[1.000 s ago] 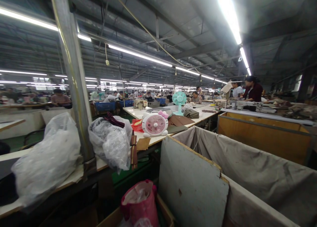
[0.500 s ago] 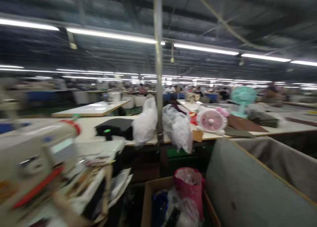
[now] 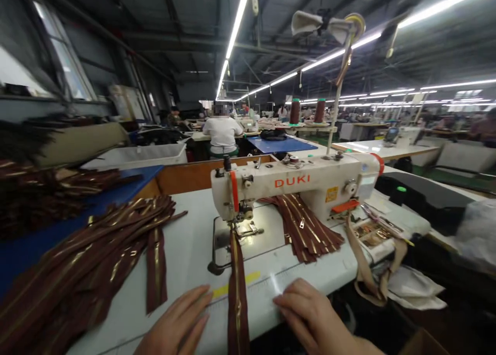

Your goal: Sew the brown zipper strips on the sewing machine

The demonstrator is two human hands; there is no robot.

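Observation:
A white sewing machine (image 3: 292,182) stands on the pale worktable (image 3: 189,251). From under its needle a brown zipper strip (image 3: 237,303) runs toward me over the table edge. To the left of this strip is my left hand (image 3: 176,321), fingers slightly apart and holding nothing. My right hand (image 3: 306,313) is on the other side, near the table's front edge, its fingers bent and close together; whether anything small is between them cannot be made out. Brown zippers (image 3: 312,231) lie fanned out beneath the machine arm.
A large pile of brown zippers (image 3: 104,262) covers the left side. On the right are a tray of small parts (image 3: 374,236), a hanging beige strap (image 3: 362,272) and a thread stand (image 3: 334,112). A person in white (image 3: 222,133) sits ahead.
The view has swung left, from the carton and fans to the sewing machine and zippers. Both my hands are now plainly in view.

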